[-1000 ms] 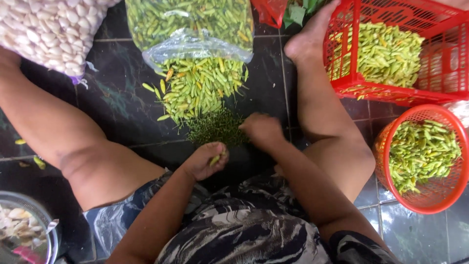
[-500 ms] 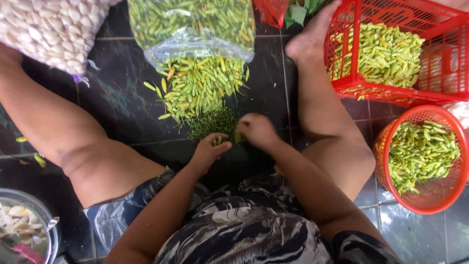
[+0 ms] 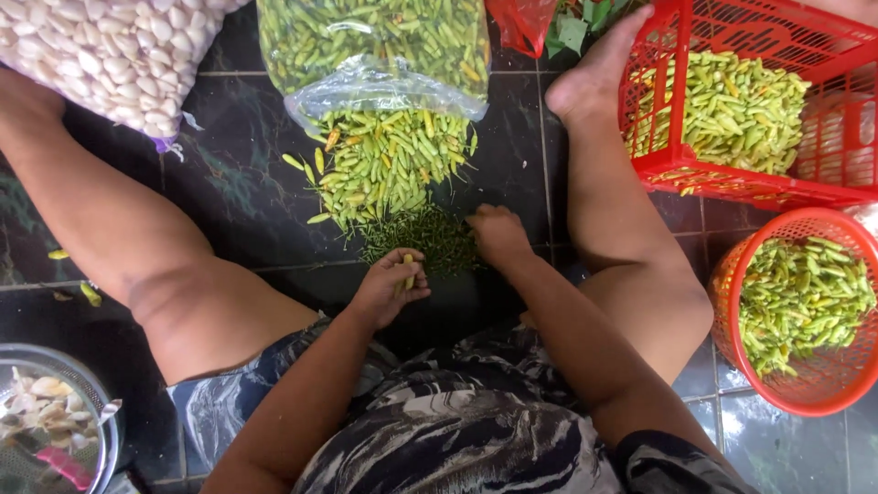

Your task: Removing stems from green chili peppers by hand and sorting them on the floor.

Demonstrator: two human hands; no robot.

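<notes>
I sit on a dark tiled floor with my legs spread. A heap of small green chillies spills from a clear plastic bag in front of me. Just below it lies a pile of dark green stems. My left hand is closed around a few chillies, beside the stem pile. My right hand rests knuckles up at the right edge of the stem pile; its fingers are curled and what they hold is hidden.
A red rectangular crate of chillies stands at the upper right, a round red basket of chillies at the right. A bag of garlic cloves lies at the upper left. A metal bowl with peels sits at the lower left.
My left hand has moved up to the stem pile with chillies in it. My right hand has stayed at the pile's right edge, shifting slightly.
</notes>
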